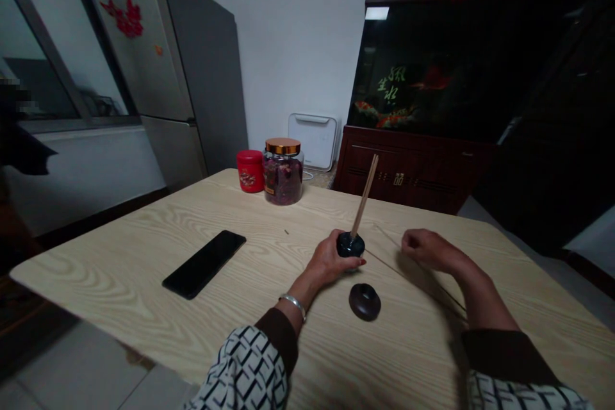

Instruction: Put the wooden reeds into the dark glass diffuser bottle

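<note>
My left hand [331,253] is wrapped around a small dark glass reed diffuser bottle [346,245] on the table. Several thin wooden reeds [365,195] stand in a tight bunch from its mouth, leaning right. To the right, my right hand [425,248] is closed in a pinch on one thin reed [450,295], whose two ends stick out on either side of the fingers. A thin dark line runs from the bottle toward that hand; whether it is a reed or a shadow I cannot tell. Just in front of the bottle lies a round dark brown cap [364,302] with a hole.
A black phone [205,264] lies on the left of the wooden table [120,269]. Toward the back edge stand a red canister [250,172] and a gold-lidded jar of dried flowers [283,173]. Behind are a fridge [206,64] and a fish tank [423,70].
</note>
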Demonstrator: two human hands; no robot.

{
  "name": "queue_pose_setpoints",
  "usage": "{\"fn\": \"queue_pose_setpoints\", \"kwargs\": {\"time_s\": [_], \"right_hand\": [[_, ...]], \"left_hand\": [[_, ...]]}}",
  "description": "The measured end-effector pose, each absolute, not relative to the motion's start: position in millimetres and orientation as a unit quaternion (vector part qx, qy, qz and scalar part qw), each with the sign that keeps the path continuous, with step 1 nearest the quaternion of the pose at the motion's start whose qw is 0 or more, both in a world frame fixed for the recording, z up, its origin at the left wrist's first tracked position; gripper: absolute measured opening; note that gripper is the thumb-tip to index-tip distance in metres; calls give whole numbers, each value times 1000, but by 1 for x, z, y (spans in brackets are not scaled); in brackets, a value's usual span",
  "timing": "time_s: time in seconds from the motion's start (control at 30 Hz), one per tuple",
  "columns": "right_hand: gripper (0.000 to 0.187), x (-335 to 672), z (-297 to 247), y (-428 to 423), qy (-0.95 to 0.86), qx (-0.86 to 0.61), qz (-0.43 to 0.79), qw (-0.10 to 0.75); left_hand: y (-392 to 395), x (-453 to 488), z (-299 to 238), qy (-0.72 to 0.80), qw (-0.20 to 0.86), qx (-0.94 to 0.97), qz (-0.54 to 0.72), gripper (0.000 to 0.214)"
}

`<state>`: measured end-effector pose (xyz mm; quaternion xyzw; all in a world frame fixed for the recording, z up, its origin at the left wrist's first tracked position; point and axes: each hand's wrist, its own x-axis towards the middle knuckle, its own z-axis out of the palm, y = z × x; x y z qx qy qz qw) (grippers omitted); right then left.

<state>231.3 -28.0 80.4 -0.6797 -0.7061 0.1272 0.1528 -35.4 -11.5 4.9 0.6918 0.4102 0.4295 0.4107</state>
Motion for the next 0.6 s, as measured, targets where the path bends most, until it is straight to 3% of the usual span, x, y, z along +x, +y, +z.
{"fn": "queue_pose_setpoints", "kwargs": {"time_s": [0.07, 0.17, 0.23, 0.33, 0.6], "right_hand": [[5, 230, 106, -35, -683, -652, 112, 311], [18, 213, 137, -48, -543, -519, 114, 650], [23, 193, 149, -54, -456, -416, 148, 773], [24, 162, 150, -56, -419, -354, 188, 815], [19, 134, 127, -43, -486, -384, 171, 767]], "left_hand": [[-11, -35, 4, 406, 413, 690, 434, 66], [-11, -35, 3, 406, 415, 688, 435, 66], [-11, -35, 3, 407, 416, 688, 433, 66], [-11, -35, 4, 411, 418, 686, 430, 67], [-11, -34, 3, 416, 411, 688, 430, 69]]}}
